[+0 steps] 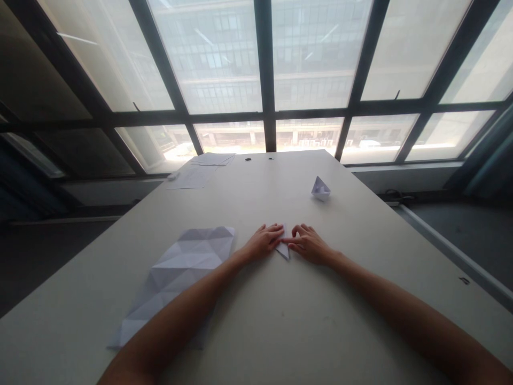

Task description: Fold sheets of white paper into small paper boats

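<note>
Folded paper (284,251) on the surface (276,321), already narrowed to a point — folds remaining cannot be told. Left hand (264,241) lies flat over its left side; right hand (308,244) touches it from the right, grip unclear. Far right — a folded paper shape (320,190), apparently complete.

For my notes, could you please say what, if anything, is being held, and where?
Folded paper: left hand over its left side, right hand touching near its middle; any pinch cannot be told.

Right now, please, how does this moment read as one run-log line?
left hand: on small folded paper | right hand: touching same paper | nearby: boat-like paper fold, creased sheet
</note>
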### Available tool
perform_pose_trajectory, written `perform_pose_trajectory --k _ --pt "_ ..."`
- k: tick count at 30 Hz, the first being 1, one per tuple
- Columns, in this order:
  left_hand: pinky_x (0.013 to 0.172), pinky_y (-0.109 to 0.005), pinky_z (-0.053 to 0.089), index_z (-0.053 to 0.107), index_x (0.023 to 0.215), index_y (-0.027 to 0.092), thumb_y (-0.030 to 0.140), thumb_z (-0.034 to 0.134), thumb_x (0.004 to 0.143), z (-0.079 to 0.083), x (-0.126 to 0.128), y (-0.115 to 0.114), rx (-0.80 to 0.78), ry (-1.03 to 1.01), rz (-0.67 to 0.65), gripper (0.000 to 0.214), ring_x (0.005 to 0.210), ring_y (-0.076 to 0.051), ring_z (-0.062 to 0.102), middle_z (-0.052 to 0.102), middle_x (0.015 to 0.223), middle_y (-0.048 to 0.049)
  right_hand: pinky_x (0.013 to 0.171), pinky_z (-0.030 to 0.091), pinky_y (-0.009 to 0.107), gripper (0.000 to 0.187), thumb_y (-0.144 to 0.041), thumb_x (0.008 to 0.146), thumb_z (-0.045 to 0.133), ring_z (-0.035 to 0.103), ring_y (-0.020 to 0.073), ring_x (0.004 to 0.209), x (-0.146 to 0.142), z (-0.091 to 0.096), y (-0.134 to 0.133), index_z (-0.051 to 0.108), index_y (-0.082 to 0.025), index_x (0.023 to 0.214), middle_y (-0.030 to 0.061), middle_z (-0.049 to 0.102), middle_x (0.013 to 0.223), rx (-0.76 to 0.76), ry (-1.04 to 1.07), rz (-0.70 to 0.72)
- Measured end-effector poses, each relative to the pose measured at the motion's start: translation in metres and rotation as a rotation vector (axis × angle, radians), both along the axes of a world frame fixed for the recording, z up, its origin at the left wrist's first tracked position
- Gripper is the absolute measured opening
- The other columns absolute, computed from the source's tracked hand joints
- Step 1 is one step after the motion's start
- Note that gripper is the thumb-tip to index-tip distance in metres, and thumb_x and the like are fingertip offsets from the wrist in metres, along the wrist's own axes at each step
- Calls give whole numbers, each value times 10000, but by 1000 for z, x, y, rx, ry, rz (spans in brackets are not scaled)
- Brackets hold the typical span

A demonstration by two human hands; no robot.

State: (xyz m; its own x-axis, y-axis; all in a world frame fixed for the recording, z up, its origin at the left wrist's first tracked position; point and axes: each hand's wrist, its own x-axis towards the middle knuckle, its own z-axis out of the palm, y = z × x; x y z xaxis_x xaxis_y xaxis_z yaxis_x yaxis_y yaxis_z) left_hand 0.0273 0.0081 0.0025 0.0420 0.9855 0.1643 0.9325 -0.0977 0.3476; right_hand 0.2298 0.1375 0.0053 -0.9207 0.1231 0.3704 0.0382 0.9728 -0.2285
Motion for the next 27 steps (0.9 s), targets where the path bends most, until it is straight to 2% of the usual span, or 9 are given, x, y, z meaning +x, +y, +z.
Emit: perform_pose_trajectory --k 6,12,16,20,27 --pt "1209 -438 185 346 1506 196 320 474 971 0 -6 -1 -33 -66 -19 564 1427 -218 350 405 1526 -98 985 382 426 323 -419 959 547 499 235 1090 3 2 0 622 -433 1273 61 571 1218 -43 19 21" --pt "1200 -479 160 391 1475 310 275 385 1011 4 -2 -5 -44 -5 -115 465 1453 -186 295 394 1539 -31 1002 385 426 314 -396 959 550 488 246 1148 1 -1 2 648 -376 1257 64 595 1244 -64 18 -3" --pt "1187 -514 170 425 1458 310 343 384 1019 7 0 -8 1 124 -60 442 1485 -232 202 368 1554 -38 1016 367 459 318 -409 984 488 447 272 1220 -1 -2 0 648 -383 1258 76 567 1322 -29 -25 -88" --pt "1175 -500 214 395 1474 320 360 370 1026 7 -4 -7 -39 135 -66 451 1460 -228 279 384 1545 -41 1034 353 473 369 -427 994 453 414 284 1268 -2 -4 -1 584 -379 1335 84 500 1423 -6 -43 -142" --pt "1172 -553 171 386 1467 396 413 377 1023 11 -6 -10 -56 114 -131 445 1468 -252 255 368 1554 -10 1096 294 506 442 -465 1003 392 356 312 1358 -7 -11 7 521 -329 1403 123 462 1459 2 -100 -240"
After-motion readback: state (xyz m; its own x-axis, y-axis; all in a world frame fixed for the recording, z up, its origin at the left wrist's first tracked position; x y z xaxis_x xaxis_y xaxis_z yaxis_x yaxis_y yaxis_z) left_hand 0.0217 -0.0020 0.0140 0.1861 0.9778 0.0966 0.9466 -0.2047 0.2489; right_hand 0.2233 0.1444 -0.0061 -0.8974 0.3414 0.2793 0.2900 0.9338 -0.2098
